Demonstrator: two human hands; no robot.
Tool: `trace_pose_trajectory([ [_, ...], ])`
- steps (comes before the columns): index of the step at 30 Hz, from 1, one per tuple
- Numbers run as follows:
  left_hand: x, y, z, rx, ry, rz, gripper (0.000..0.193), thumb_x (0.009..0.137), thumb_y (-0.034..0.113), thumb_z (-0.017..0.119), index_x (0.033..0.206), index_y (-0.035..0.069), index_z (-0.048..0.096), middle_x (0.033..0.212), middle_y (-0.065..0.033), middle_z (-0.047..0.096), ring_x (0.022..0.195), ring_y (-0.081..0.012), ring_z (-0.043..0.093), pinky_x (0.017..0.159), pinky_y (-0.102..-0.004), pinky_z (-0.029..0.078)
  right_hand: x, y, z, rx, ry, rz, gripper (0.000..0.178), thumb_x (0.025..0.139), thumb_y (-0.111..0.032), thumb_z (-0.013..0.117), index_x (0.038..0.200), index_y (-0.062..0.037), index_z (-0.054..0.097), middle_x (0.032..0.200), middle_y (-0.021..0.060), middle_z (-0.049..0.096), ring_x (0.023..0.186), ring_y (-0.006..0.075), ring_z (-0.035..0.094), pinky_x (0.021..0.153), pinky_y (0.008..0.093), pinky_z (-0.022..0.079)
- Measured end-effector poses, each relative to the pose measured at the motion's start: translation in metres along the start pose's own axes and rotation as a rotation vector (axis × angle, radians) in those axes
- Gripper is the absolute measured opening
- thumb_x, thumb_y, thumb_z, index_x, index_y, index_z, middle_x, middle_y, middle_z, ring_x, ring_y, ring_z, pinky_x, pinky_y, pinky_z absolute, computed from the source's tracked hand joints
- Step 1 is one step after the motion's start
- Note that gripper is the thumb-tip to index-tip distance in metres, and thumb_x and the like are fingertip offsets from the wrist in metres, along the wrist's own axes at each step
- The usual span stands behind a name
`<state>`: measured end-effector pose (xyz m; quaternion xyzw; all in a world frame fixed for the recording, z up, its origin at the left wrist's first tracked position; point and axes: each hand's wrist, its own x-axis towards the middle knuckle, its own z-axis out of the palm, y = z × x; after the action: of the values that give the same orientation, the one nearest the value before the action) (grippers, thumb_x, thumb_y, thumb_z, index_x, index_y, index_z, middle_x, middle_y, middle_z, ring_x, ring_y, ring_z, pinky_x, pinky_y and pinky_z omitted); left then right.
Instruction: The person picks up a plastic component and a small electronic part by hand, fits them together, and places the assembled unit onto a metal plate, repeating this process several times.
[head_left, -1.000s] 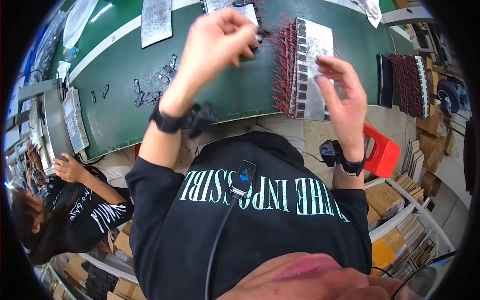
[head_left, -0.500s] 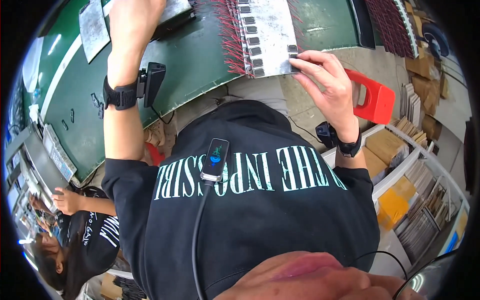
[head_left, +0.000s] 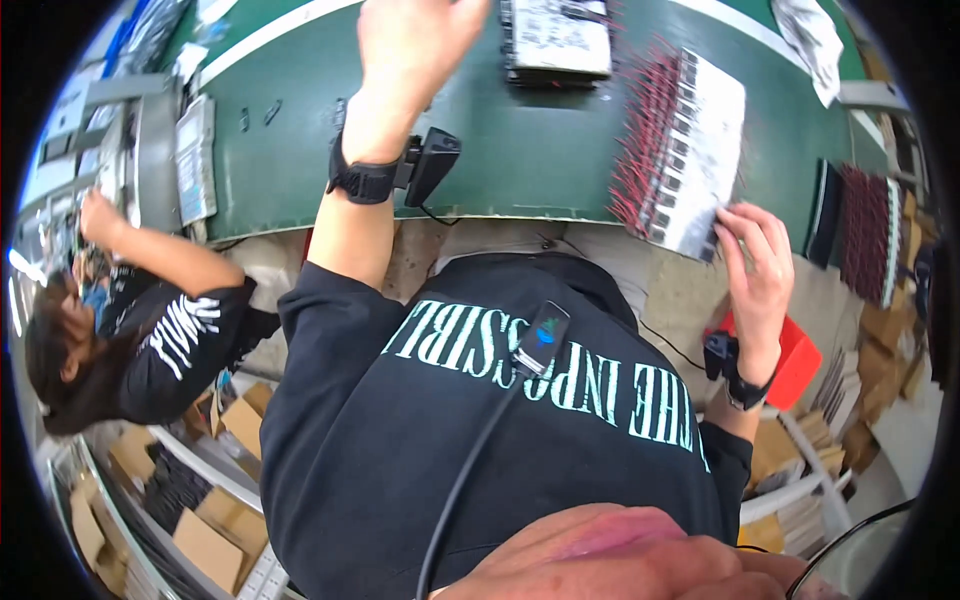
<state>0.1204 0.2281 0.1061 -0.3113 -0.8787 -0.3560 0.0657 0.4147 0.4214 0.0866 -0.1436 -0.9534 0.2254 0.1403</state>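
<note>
Right hand point(head_left: 757, 262) grip grasping one grey card point(head_left: 690, 150) of red-wired parts, left hand point(head_left: 415, 45) grip unclear, second card point(head_left: 556, 38) beyond

Bright, even overhead light; strong fisheye bending at the rim, slight motion blur, black corners.

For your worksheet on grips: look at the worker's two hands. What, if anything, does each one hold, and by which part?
The right hand pinches the near edge of the grey card of red-wired parts. The left hand reaches up over the green table; its fingers are cut off, so cannot tell.
</note>
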Motion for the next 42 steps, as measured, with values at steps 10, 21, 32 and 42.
trace_pose_trajectory([
  [10, -0.053, -0.103, 0.001, 0.483, -0.076, 0.136, 0.013, 0.082, 0.022, 0.073, 0.086, 0.010, 0.071, 0.081, -0.0077, 0.069, 0.077, -0.0298, 0.067, 0.070, -0.0386, 0.054, 0.014, 0.002, -0.005, -0.003, -0.184, 0.024, 0.017, 0.085, 0.005, 0.064, 0.101, 0.0016, 0.059, 0.102, 0.0116, 0.063, 0.097, 0.0257, 0.061, 0.087, 0.0332, 0.047],
  [21, -0.042, -0.080, 0.004, 0.275, 0.043, 0.248, 0.010, 0.085, 0.017, 0.072, 0.085, 0.008, 0.068, 0.083, -0.0083, 0.069, 0.079, -0.0265, 0.066, 0.069, -0.0374, 0.053, 0.021, -0.024, -0.001, 0.578, 0.148, 0.288, 0.015, 0.094, 0.005, 0.058, 0.108, 0.0014, 0.063, 0.107, 0.0053, 0.063, 0.096, 0.0092, 0.059, 0.086, 0.0230, 0.046],
  [32, -0.044, 0.018, 0.022, -0.617, -0.393, 0.210, 0.019, 0.091, 0.013, 0.069, 0.107, 0.003, 0.070, 0.091, -0.0104, 0.073, 0.074, -0.0197, 0.070, 0.066, -0.0295, 0.055, 0.093, -0.072, 0.024, 0.853, -0.254, 0.335, 0.015, 0.093, 0.001, 0.062, 0.108, 0.0025, 0.063, 0.109, 0.0046, 0.065, 0.095, 0.0087, 0.062, 0.084, 0.0245, 0.050],
  [42, -0.047, 0.020, 0.031, -1.156, -0.531, -0.303, 0.030, 0.095, 0.004, 0.063, 0.124, -0.001, 0.064, 0.098, -0.0066, 0.073, 0.090, -0.0111, 0.070, 0.078, -0.0240, 0.057, 0.101, -0.060, 0.030, 0.881, -0.071, 0.281, 0.015, 0.092, -0.001, 0.064, 0.107, 0.0002, 0.066, 0.103, 0.0023, 0.067, 0.089, 0.0095, 0.063, 0.081, 0.0227, 0.050],
])
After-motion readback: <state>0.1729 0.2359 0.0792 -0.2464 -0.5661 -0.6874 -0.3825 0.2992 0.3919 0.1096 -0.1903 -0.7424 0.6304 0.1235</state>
